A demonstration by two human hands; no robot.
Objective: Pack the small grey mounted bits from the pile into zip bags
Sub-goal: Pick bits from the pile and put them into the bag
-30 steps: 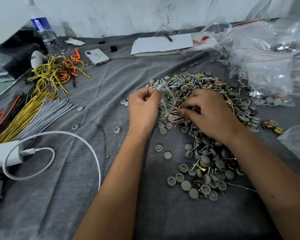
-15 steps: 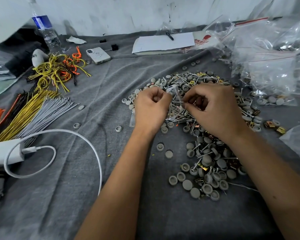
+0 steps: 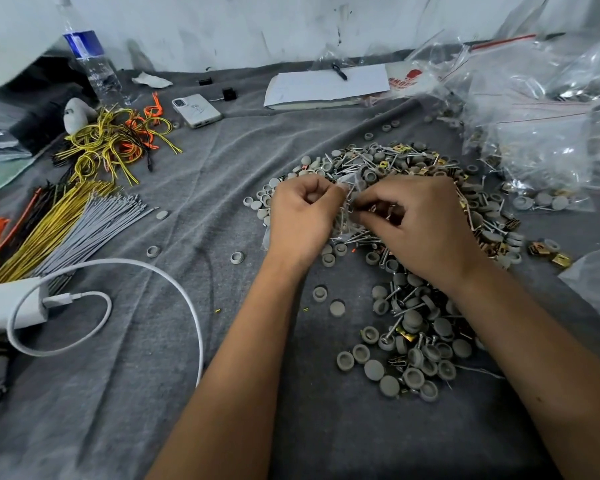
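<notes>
Grey bits (image 3: 409,341) lie heaped on the cloth-covered worktop (image 3: 153,393), under and around both hands. Left hand (image 3: 300,218) pinches a small clear bag (image 3: 349,202); right hand (image 3: 420,220), fingers curled, grips several bits at its mouth.

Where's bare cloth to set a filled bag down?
Free: grey cloth between the grey wire bundle and the pile of grey bits; also inside the white cable loop. Crowded: the clear zip bags, far right.
</notes>
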